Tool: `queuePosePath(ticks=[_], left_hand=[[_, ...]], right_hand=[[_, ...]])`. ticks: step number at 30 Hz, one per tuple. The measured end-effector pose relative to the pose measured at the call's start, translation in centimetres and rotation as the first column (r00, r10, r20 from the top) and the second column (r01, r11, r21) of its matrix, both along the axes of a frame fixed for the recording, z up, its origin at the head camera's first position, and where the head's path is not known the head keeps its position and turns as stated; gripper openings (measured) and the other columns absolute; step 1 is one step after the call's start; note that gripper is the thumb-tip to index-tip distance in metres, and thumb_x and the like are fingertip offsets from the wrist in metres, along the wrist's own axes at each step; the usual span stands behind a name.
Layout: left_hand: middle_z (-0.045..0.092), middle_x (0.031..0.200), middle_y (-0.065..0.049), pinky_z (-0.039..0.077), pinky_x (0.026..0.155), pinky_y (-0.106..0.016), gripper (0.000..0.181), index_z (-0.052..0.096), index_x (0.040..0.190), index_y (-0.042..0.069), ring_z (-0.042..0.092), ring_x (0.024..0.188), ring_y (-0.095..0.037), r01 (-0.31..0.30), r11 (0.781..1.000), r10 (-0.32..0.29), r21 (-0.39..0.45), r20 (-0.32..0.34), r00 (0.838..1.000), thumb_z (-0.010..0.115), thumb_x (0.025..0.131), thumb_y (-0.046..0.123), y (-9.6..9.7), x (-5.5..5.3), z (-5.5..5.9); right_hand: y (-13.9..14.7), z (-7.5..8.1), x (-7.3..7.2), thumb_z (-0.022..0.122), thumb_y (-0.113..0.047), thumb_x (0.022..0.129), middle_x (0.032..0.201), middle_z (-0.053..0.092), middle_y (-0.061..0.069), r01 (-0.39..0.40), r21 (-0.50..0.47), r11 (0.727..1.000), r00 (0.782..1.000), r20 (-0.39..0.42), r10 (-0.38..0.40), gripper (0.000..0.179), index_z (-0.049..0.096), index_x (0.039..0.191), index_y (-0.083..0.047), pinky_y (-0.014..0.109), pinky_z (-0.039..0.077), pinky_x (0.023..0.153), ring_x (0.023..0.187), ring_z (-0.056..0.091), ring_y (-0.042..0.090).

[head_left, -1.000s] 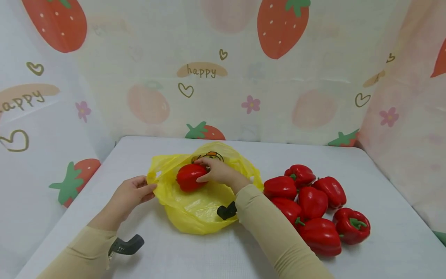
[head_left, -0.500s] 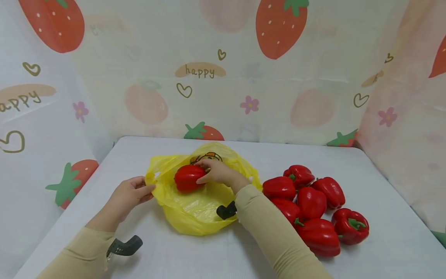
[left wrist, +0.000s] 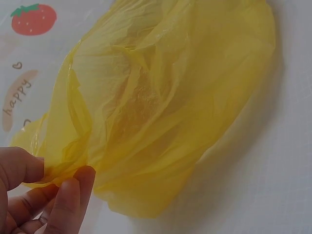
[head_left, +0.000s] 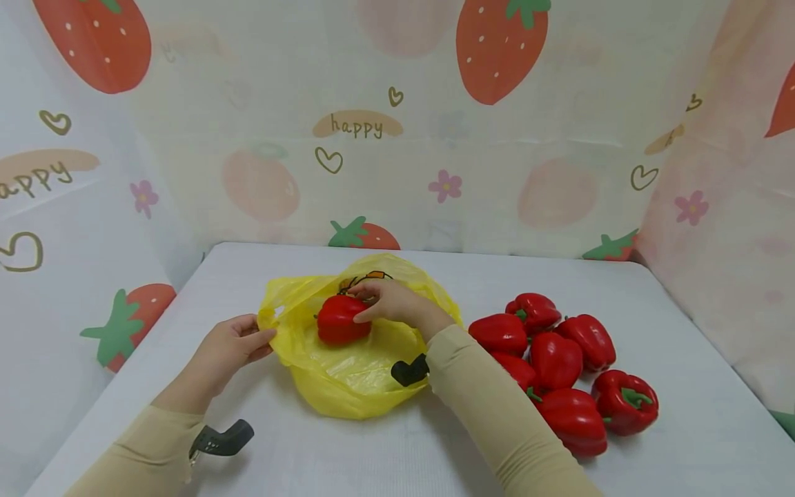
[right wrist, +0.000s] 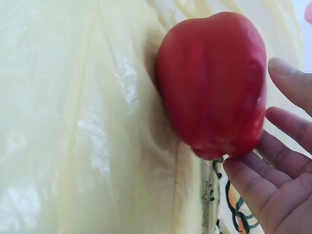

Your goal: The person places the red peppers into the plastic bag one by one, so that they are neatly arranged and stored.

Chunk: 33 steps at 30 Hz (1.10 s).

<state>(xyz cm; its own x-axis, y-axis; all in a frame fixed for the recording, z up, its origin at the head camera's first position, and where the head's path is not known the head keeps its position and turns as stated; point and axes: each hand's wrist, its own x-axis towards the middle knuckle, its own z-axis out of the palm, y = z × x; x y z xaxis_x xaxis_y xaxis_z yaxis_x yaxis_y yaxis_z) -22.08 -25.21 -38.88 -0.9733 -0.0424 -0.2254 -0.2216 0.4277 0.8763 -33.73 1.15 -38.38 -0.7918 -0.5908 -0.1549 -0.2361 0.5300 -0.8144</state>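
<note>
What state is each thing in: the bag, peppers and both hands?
Yellow bag, mouth open, edge pinched
Bagged pepper, uncut where visible
Loose peppers, uncut where visible, clustered beside the bag
Left hand, pinching the bag's edge
Right hand, fingers relaxed beside the bagged pepper

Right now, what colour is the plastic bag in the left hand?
The plastic bag is translucent yellow, shown best in the left wrist view.

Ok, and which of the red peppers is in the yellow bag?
The pepper by the right hand, inside the open mouth of the yellow bag. The other red peppers lie clustered outside it, on the white table to its right.
</note>
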Motion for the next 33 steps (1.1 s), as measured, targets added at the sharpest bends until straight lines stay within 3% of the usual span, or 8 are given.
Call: queuePosePath(ticks=[12, 22, 33], left_hand=[[0.054, 0.121, -0.015, 0.051, 0.084, -0.028, 0.053, 0.047, 0.127, 0.002, 0.059, 0.094, -0.016, 0.001, 1.000, -0.001, 0.001, 0.006, 1.000, 0.059, 0.088, 0.036, 0.0, -0.1, 0.1], [0.055, 0.119, -0.015, 0.051, 0.082, -0.027, 0.051, 0.049, 0.125, 0.000, 0.059, 0.091, -0.014, 0.002, 1.000, -0.001, 0.016, -0.008, 1.000, 0.059, 0.088, 0.034, 0.1, -0.1, 0.3], [0.055, 0.119, -0.015, 0.050, 0.084, -0.029, 0.051, 0.049, 0.125, 0.000, 0.059, 0.092, -0.015, -0.005, 1.000, 0.005, 0.011, -0.001, 1.000, 0.059, 0.088, 0.034, 0.2, -0.2, 0.3]], right_hand=[[1.8, 0.7, -0.3, 0.069, -0.013, 0.081, 0.122, 0.056, 0.010, -0.022, -0.100, 0.995, 0.999, 0.031, 0.025, 0.050, 0.051, 0.127, -0.007, 0.031, 0.046, 0.092, 0.112, 0.054, 0.022], [3.2, 1.8, -0.2, 0.067, -0.014, 0.084, 0.123, 0.056, 0.014, -0.079, -0.085, 0.993, 0.996, 0.025, 0.082, 0.047, 0.051, 0.127, -0.005, 0.031, 0.047, 0.092, 0.107, 0.056, 0.018], [5.6, 4.0, 0.5, 0.068, -0.019, 0.082, 0.115, 0.059, 0.002, -0.090, -0.059, 0.994, 0.996, -0.026, 0.089, 0.041, 0.056, 0.121, -0.014, 0.030, 0.048, 0.090, 0.108, 0.056, 0.016]])
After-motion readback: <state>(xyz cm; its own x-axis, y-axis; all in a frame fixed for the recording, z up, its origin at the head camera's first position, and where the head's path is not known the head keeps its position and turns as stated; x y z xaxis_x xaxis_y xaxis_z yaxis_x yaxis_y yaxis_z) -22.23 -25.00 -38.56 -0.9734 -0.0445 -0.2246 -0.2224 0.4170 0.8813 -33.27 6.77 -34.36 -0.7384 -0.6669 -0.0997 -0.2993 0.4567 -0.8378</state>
